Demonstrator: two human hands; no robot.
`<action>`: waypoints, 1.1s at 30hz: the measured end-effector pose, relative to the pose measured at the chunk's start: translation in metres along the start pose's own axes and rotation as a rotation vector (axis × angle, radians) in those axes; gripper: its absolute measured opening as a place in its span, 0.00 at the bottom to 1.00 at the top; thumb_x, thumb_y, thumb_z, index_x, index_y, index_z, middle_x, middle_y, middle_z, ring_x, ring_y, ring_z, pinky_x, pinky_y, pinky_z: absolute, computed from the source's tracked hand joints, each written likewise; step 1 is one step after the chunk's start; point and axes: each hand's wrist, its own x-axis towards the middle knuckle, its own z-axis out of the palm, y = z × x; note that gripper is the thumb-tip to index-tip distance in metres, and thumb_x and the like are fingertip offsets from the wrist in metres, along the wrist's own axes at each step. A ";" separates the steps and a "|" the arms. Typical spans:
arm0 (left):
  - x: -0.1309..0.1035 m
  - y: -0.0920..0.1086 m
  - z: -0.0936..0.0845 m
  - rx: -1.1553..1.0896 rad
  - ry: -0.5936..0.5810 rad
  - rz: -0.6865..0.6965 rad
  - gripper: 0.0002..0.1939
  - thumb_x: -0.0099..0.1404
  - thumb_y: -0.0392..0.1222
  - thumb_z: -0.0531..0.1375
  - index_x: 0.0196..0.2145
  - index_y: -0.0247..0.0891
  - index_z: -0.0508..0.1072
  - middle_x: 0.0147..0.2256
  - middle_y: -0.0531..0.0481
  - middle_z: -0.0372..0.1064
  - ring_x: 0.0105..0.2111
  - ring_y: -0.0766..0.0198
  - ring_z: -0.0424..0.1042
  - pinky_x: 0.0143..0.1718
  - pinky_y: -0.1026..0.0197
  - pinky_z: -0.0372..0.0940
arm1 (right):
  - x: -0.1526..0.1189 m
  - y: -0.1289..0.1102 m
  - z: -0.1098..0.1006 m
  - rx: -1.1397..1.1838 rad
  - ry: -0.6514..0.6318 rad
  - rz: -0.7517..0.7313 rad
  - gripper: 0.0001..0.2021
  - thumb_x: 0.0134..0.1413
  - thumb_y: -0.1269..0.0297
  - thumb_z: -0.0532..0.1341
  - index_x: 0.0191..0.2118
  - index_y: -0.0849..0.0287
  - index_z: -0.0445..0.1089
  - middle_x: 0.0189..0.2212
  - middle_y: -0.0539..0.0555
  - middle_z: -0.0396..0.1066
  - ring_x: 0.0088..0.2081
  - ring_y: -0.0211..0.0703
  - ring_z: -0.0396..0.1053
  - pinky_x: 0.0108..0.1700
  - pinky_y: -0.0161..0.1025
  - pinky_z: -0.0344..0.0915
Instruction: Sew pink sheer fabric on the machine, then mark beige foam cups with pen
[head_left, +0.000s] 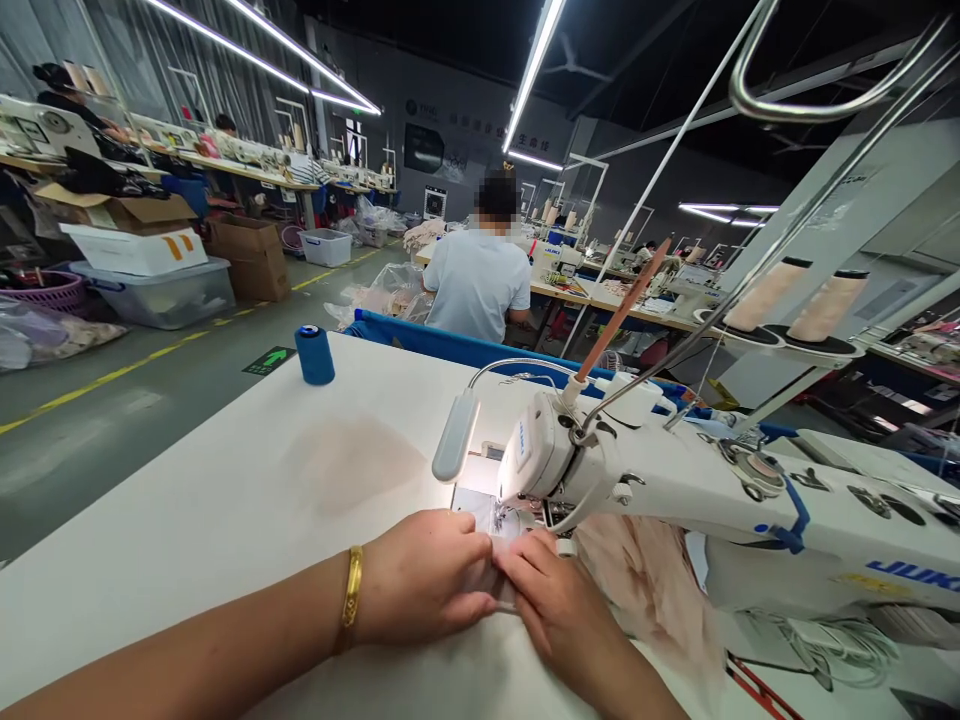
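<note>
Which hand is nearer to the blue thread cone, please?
Left. The left hand is below and right of the cone in view; the right hand is farther right.

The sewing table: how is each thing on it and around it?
Left hand, pinching sheer cloth
Right hand, fingers on it too
Sewing machine, can't tell if running
Little lamp, neck bent
Blue thread, upright
Peach cloth, crumpled
Pale cones, on their stand
Cardboard box, flaps open
Ceiling lights, on

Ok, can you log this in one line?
left hand: on pale fabric; right hand: same fabric; sewing machine: just beyond hands; blue thread cone: upright on table
</note>
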 end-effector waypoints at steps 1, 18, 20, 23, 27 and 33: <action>0.000 -0.002 0.002 -0.008 -0.004 -0.011 0.08 0.70 0.46 0.61 0.38 0.39 0.76 0.37 0.47 0.75 0.34 0.57 0.74 0.32 0.58 0.63 | -0.001 0.003 -0.001 -0.029 -0.012 0.036 0.16 0.61 0.80 0.53 0.47 0.55 0.72 0.40 0.57 0.76 0.39 0.52 0.72 0.40 0.46 0.72; 0.008 -0.019 0.055 0.059 0.405 0.296 0.12 0.70 0.33 0.60 0.27 0.39 0.72 0.31 0.53 0.73 0.31 0.61 0.67 0.37 0.56 0.58 | -0.010 -0.004 -0.007 0.019 0.032 -0.018 0.14 0.60 0.81 0.57 0.44 0.56 0.71 0.39 0.54 0.77 0.40 0.49 0.71 0.42 0.43 0.64; 0.007 -0.017 0.057 0.044 0.419 0.288 0.12 0.71 0.34 0.60 0.27 0.39 0.72 0.31 0.54 0.73 0.31 0.61 0.67 0.36 0.56 0.58 | -0.010 -0.004 -0.007 0.022 0.051 -0.022 0.14 0.60 0.81 0.57 0.45 0.56 0.72 0.39 0.54 0.78 0.40 0.49 0.71 0.42 0.43 0.64; 0.007 -0.017 0.057 0.027 0.418 0.272 0.12 0.72 0.35 0.60 0.28 0.39 0.73 0.33 0.54 0.75 0.32 0.61 0.68 0.38 0.55 0.59 | -0.008 -0.004 -0.008 0.004 0.072 -0.029 0.17 0.60 0.81 0.57 0.49 0.56 0.73 0.40 0.54 0.79 0.40 0.49 0.72 0.42 0.44 0.64; 0.009 -0.019 0.058 0.039 0.413 0.252 0.11 0.71 0.33 0.60 0.29 0.39 0.73 0.35 0.53 0.76 0.33 0.60 0.69 0.38 0.55 0.60 | -0.009 -0.001 -0.007 -0.054 0.049 -0.010 0.18 0.61 0.80 0.57 0.52 0.55 0.73 0.42 0.55 0.80 0.40 0.50 0.74 0.43 0.44 0.66; 0.017 -0.022 0.057 0.053 0.388 0.222 0.09 0.69 0.32 0.60 0.30 0.39 0.73 0.37 0.52 0.76 0.36 0.59 0.71 0.40 0.54 0.61 | -0.011 0.007 -0.001 -0.095 -0.021 0.041 0.21 0.60 0.80 0.56 0.55 0.55 0.72 0.43 0.57 0.80 0.45 0.53 0.76 0.41 0.44 0.70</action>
